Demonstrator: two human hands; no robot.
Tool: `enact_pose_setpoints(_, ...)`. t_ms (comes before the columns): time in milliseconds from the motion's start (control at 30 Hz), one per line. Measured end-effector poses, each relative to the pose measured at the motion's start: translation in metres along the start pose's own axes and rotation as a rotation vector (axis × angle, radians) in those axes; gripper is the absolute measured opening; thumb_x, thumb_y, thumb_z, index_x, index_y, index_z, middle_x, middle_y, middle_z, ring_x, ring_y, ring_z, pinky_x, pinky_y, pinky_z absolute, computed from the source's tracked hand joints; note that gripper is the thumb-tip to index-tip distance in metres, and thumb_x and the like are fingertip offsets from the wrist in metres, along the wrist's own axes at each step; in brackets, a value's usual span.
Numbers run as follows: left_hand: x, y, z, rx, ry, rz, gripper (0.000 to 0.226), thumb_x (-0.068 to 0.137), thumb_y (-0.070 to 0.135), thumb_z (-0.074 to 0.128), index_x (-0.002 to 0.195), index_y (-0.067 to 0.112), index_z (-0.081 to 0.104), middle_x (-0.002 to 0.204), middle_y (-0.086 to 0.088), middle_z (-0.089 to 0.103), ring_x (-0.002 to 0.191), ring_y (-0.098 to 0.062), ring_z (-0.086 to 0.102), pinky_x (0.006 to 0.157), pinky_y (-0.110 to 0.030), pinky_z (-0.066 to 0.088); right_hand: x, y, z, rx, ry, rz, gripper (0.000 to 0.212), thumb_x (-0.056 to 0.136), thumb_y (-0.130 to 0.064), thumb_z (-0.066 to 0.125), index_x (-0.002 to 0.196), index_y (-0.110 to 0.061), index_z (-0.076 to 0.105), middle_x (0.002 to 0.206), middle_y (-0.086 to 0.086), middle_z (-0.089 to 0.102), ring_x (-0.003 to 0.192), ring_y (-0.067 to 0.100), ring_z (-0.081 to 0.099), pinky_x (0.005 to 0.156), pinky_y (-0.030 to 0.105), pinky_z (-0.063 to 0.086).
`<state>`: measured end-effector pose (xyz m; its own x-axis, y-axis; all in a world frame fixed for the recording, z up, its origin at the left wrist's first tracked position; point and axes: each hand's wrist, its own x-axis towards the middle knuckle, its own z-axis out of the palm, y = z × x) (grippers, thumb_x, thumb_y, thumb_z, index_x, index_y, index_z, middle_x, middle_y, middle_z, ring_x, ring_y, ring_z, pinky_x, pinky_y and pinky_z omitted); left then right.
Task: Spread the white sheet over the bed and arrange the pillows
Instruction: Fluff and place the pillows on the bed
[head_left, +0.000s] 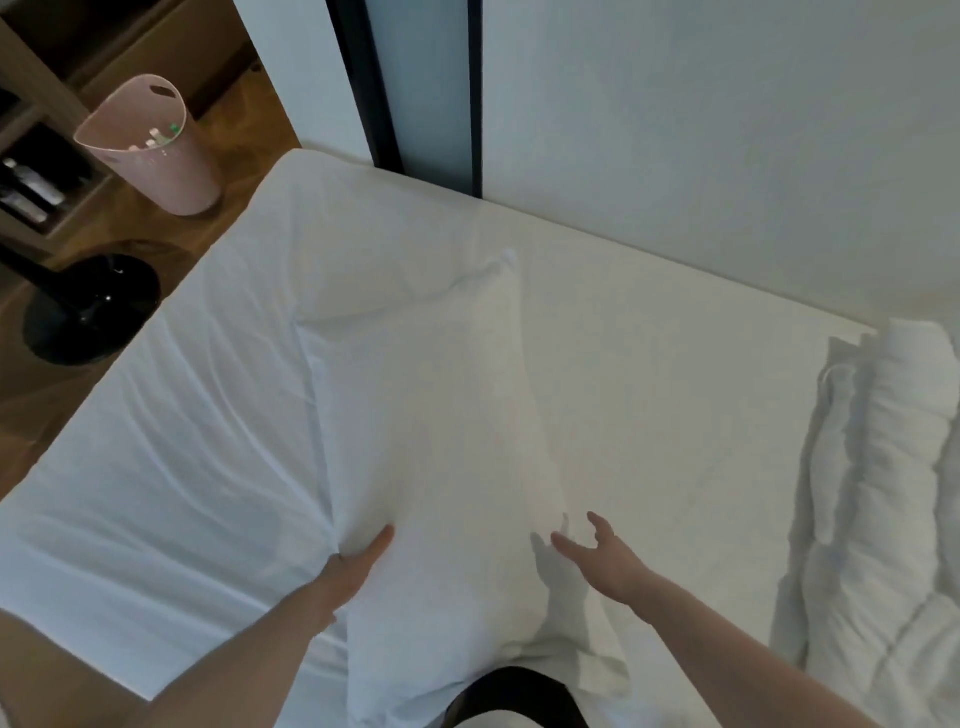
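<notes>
A white pillow (431, 441) lies lengthwise on the bed, over the white sheet (171, 441) that covers the mattress with some creases. My left hand (353, 571) grips the pillow's left edge near its lower end, thumb on top and fingers hidden underneath. My right hand (597, 556) hovers just off the pillow's right side with fingers spread, holding nothing. A rumpled white duvet (883, 493) is bunched along the bed's right side.
A pink basket (156, 156) stands on the wooden floor at the upper left, beside a shelf unit (31, 171) and a round black base (88, 306). The white wall (727, 130) runs along the bed's far edge.
</notes>
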<state>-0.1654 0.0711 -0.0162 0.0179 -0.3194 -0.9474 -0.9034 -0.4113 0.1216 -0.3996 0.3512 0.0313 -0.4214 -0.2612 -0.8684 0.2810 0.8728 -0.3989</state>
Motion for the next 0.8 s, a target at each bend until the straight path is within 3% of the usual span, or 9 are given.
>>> enact_pose_setpoints(67, 0.002, 0.002, 0.006, -0.039, -0.01, 0.042, 0.132, 0.044, 0.096, 0.07, 0.147, 0.016, 0.047, 0.14, -0.002, 0.059, 0.124, -0.029, 0.055, 0.104, -0.044, 0.043, 0.004, 0.008, -0.006, 0.075, -0.015, 0.042, 0.1, 0.088, -0.064, 0.063, 0.162, -0.022, 0.01, 0.164, 0.01, 0.027, 0.146, 0.028, 0.037, 0.114, 0.037, 0.032)
enact_pose_setpoints(133, 0.0, 0.011, 0.009, -0.059, 0.011, 0.127, 0.12, 0.042, 0.089, 0.078, 0.133, 0.013, 0.062, 0.123, -0.003, 0.07, 0.108, -0.025, 0.066, 0.089, -0.038, 0.054, 0.006, 0.015, -0.009, 0.111, -0.018, 0.047, 0.104, 0.086, -0.068, 0.063, 0.163, -0.024, 0.008, 0.165, 0.008, 0.025, 0.147, 0.028, 0.035, 0.116, 0.039, 0.031)
enact_pose_setpoints(233, -0.019, 0.032, 0.017, -0.129, -0.006, 0.275, 0.09, 0.041, 0.068, 0.093, 0.107, 0.009, 0.075, 0.102, -0.011, 0.079, 0.096, -0.032, 0.074, 0.083, -0.046, 0.062, 0.007, 0.019, -0.011, 0.141, -0.006, 0.026, 0.109, 0.082, -0.073, 0.062, 0.163, -0.024, 0.007, 0.166, 0.008, 0.023, 0.148, 0.028, 0.034, 0.118, 0.039, 0.03)
enact_pose_setpoints(367, -0.073, 0.062, 0.043, -0.199, -0.107, 0.421, 0.036, 0.072, 0.018, 0.091, 0.101, 0.003, 0.076, 0.096, -0.012, 0.079, 0.091, -0.03, 0.077, 0.079, -0.04, 0.061, 0.001, 0.013, -0.025, 0.133, 0.012, -0.009, 0.106, 0.082, -0.077, 0.057, 0.162, -0.027, 0.01, 0.166, 0.005, 0.025, 0.148, 0.026, 0.034, 0.119, 0.038, 0.03)
enact_pose_setpoints(433, -0.099, 0.075, 0.058, -0.195, -0.135, 0.489, 0.024, 0.077, 0.009, 0.086, 0.099, 0.004, 0.076, 0.093, -0.011, 0.08, 0.087, -0.03, 0.077, 0.077, -0.041, 0.062, -0.005, 0.01, -0.036, 0.157, 0.02, 0.001, 0.106, 0.081, -0.081, 0.053, 0.162, -0.029, 0.011, 0.166, 0.006, 0.026, 0.148, 0.026, 0.035, 0.118, 0.038, 0.028)
enact_pose_setpoints(533, -0.139, 0.101, 0.079, -0.175, -0.173, 0.576, 0.031, 0.069, 0.013, 0.088, 0.096, 0.006, 0.076, 0.086, -0.009, 0.08, 0.079, -0.029, 0.077, 0.073, -0.049, 0.061, -0.016, 0.011, -0.049, 0.217, 0.047, 0.017, 0.107, 0.079, -0.086, 0.046, 0.162, -0.028, 0.014, 0.164, 0.006, 0.03, 0.147, 0.025, 0.036, 0.118, 0.037, 0.025)
enact_pose_setpoints(667, -0.197, 0.135, 0.1, -0.223, -0.268, 0.717, 0.029, 0.072, -0.001, 0.084, 0.099, 0.003, 0.075, 0.093, -0.01, 0.08, 0.083, -0.025, 0.078, 0.066, -0.032, 0.062, -0.032, 0.028, -0.06, 0.32, 0.088, 0.043, 0.101, 0.079, -0.089, 0.043, 0.16, -0.033, 0.021, 0.161, -0.003, 0.036, 0.145, 0.024, 0.038, 0.12, 0.043, 0.026)
enact_pose_setpoints(733, -0.223, 0.15, 0.102, -0.24, -0.311, 0.78, 0.032, 0.068, -0.002, 0.084, 0.099, 0.002, 0.076, 0.093, -0.011, 0.08, 0.084, -0.027, 0.077, 0.065, -0.031, 0.061, -0.036, 0.043, -0.064, 0.404, 0.083, 0.08, 0.112, 0.065, -0.099, 0.041, 0.157, -0.037, 0.029, 0.153, -0.005, 0.046, 0.136, 0.025, 0.049, 0.116, 0.047, 0.033)
enact_pose_setpoints(800, -0.245, 0.159, 0.103, -0.237, -0.356, 0.834, 0.038, 0.06, 0.006, 0.083, 0.097, 0.003, 0.077, 0.094, -0.013, 0.079, 0.086, -0.029, 0.077, 0.065, -0.032, 0.061, -0.048, 0.051, -0.067, 0.544, 0.018, 0.119, 0.108, 0.064, -0.102, 0.038, 0.148, -0.035, 0.046, 0.137, -0.005, 0.063, 0.121, 0.023, 0.063, 0.113, 0.048, 0.041)
